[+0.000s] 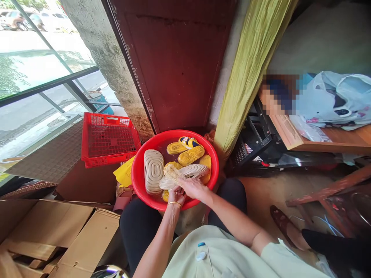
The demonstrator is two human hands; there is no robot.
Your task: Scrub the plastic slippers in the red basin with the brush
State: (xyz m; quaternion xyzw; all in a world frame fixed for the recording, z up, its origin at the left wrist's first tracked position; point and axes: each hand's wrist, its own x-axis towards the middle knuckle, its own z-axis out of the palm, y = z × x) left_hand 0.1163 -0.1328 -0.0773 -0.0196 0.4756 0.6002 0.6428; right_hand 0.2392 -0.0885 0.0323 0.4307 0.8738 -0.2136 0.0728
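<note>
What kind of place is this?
It looks like a cluttered corner indoors, maybe in a home or small shop, beside a street. Parked cars show outside, cardboard is piled on one side, and a plastic bag sits on a wooden surface on the other.

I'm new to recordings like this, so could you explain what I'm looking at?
There's no robot, just a person's two bare hands. The one picture comes from a camera worn on the head, looking forward and down. The left hand seems to grip a white slipper; the right hand holds what looks like a brush over it. Below is a red tub, holding a second white slipper and several yellow slippers. Left of the tub is a red crate.
</note>
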